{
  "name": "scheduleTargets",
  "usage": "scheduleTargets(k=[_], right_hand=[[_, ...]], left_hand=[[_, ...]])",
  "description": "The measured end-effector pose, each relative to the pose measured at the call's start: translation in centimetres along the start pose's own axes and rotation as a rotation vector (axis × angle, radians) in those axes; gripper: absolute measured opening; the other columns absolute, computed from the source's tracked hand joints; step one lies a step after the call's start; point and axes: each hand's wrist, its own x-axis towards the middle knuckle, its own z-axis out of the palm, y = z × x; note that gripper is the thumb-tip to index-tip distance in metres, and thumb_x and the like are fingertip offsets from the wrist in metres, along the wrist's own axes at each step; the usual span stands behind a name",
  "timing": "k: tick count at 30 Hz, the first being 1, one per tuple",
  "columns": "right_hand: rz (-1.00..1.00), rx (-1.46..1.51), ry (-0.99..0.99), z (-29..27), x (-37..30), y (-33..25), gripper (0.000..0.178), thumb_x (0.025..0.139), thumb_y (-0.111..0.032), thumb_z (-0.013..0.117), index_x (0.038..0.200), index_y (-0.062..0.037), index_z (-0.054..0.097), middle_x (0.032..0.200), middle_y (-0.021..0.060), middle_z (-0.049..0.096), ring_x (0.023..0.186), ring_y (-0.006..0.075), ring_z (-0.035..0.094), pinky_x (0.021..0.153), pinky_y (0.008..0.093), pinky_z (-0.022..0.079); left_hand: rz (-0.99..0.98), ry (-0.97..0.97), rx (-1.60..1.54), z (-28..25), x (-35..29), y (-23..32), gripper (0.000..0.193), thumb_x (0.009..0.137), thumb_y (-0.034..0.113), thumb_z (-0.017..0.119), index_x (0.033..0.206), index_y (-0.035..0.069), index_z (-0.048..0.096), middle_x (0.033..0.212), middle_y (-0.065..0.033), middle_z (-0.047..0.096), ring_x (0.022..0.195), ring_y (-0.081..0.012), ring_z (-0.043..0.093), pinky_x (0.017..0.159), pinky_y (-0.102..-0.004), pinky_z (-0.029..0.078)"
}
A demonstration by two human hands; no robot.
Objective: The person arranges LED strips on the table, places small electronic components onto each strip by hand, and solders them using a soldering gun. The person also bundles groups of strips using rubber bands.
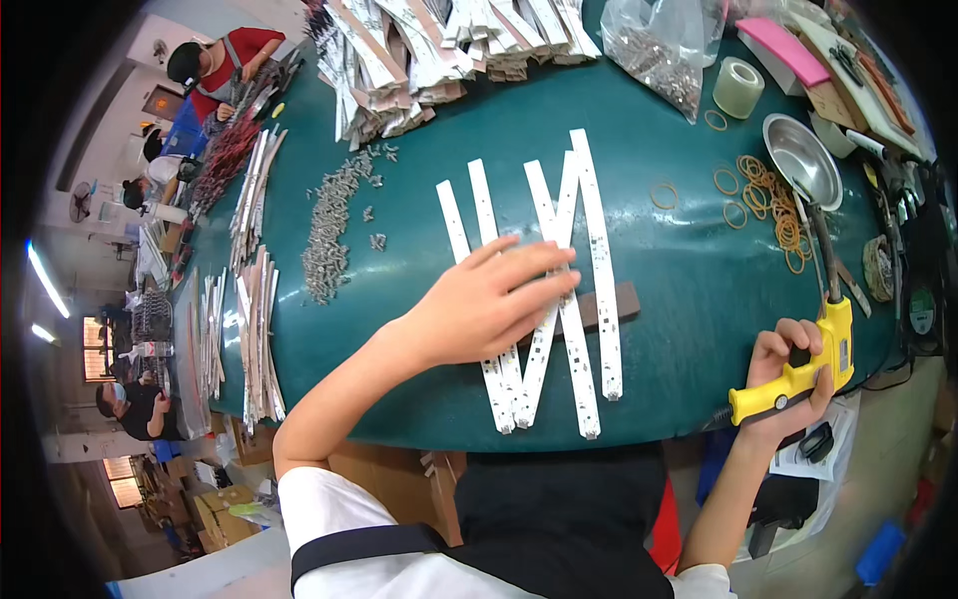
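Observation:
Several narrow white circuit board strips dotted with small dark components lie side by side on the green table, some crossing each other. My left hand reaches over them with its fingers stretched out, covering the middle of several strips and seeming to rest on them. A brown bar shows beneath the strips. At the right table edge, my right hand is wrapped round the handle of a yellow soldering gun. The gun's metal front end points away from me, beside a steel bowl.
Bundled white strips are piled at the far edge. Small metal parts lie heaped on the left, beyond them more strips. Rubber bands, a tape roll and a plastic bag of parts occupy the right. People sit at far left.

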Motion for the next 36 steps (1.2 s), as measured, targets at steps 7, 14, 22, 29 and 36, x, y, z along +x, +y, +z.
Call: scheduleTargets(k=[7,14,22,29,36], right_hand=[[-0.009,0.021,0.015,0.5,-0.3,-0.5,0.039,0.078,-0.004,0.059,0.111,-0.0036,0.038,0.097,0.0050,0.039,0.093,0.0180,0.040,0.079,0.0325,0.035],[-0.015,-0.061,0.003,-0.8,-0.6,-0.8,0.048,0.082,-0.003,0.057,0.123,-0.0009,0.034,0.099,0.0062,0.038,0.097,0.0194,0.040,0.081,0.0326,0.036],[-0.001,-0.012,0.020,0.3,-0.4,-0.5,0.041,0.078,-0.005,0.059,0.112,-0.0030,0.038,0.098,0.0051,0.040,0.094,0.0182,0.041,0.080,0.0319,0.035],[0.001,-0.003,0.022,0.5,0.2,-0.1,0.044,0.078,-0.006,0.060,0.117,-0.0055,0.040,0.096,0.0037,0.042,0.094,0.0170,0.041,0.080,0.0327,0.035],[0.014,-0.005,0.019,0.0,-0.2,-0.3,0.050,0.079,-0.007,0.060,0.124,-0.0053,0.039,0.097,0.0040,0.043,0.095,0.0176,0.042,0.083,0.0334,0.035]], left_hand=[[0.341,0.074,0.198,-0.3,0.0,-1.6,0.039,0.082,0.019,0.060,0.121,0.014,0.056,0.131,-0.0063,0.054,0.122,-0.0224,0.052,0.099,-0.0383,0.045],[0.597,0.152,0.388,-0.3,-0.4,-1.6,0.027,0.083,0.017,0.056,0.107,0.006,0.058,0.112,-0.0079,0.060,0.097,-0.0194,0.059,0.078,-0.0315,0.049],[0.752,0.382,0.483,-2.0,1.2,-0.9,0.008,0.082,0.012,0.056,0.085,0.007,0.062,0.093,-0.0053,0.062,0.087,-0.0176,0.062,0.071,-0.0282,0.050],[0.598,0.344,0.357,-0.1,-0.6,-1.0,0.006,0.079,0.009,0.068,0.083,0.006,0.064,0.087,-0.0047,0.064,0.080,-0.0168,0.063,0.068,-0.0294,0.054],[0.307,0.283,0.123,-0.9,-1.1,-0.3,0.023,0.080,0.016,0.069,0.099,0.004,0.065,0.099,-0.0052,0.066,0.095,-0.0237,0.064,0.086,-0.0379,0.051]])
